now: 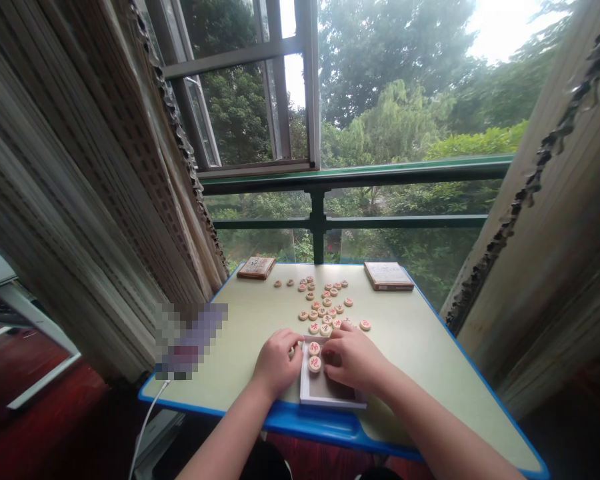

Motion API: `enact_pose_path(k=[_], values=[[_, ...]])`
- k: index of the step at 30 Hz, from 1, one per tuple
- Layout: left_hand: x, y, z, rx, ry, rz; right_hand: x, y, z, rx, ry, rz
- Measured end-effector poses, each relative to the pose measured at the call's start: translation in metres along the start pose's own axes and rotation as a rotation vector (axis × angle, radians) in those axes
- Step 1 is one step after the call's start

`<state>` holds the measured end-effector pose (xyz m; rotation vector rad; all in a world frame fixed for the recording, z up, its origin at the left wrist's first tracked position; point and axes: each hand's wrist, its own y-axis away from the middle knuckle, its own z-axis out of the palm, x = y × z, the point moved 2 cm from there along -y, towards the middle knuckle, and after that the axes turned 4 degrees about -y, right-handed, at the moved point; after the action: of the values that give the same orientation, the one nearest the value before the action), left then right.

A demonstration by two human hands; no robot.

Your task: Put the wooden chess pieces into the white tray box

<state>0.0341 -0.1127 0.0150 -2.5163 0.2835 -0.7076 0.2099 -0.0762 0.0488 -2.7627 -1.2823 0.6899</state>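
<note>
The tray [330, 403] sits at the blue-rimmed near edge of the table [443, 387], its front wall over the border, so a tug toward the body could slide it off and spill the two discs [314, 357] lying along its left wall. The left hand [279, 360] is half curled at the far left corner, fingertips at the rim; whether it pinches the wall or only rests there, I cannot tell. The right hand [353, 357] bends over the tray's right side, fingers partly open, hiding any disc beneath, and a loose pinch could drop one askew. Just beyond the far wall, loose discs [325, 329] lie crowded, so knuckles swinging outward could scatter them. Bare tabletop flanks both hands, more usable on the right, since a blurred object [190, 343] takes up the left end. The discs thin out farther away, leaving open strips on either side; a brown flat box [257, 267] and a pale flat box [389, 274] occupy the far corners, and a green railing [360, 176] stands past the far edge.
</note>
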Motion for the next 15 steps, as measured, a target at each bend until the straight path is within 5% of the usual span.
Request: enact_pose_path(k=[7, 11, 15], values=[[0.0, -0.001, 0.0, -0.007, 0.001, -0.035, 0.007, -0.002, -0.011, 0.059, -0.039, 0.041], [0.0, -0.004, 0.0, -0.083, 0.01, -0.136, 0.048, 0.002, -0.032, 0.301, 0.049, 0.379], [-0.002, -0.007, 0.001, -0.131, 0.044, -0.236, 0.081, 0.007, -0.034, 0.166, 0.081, 0.567]])
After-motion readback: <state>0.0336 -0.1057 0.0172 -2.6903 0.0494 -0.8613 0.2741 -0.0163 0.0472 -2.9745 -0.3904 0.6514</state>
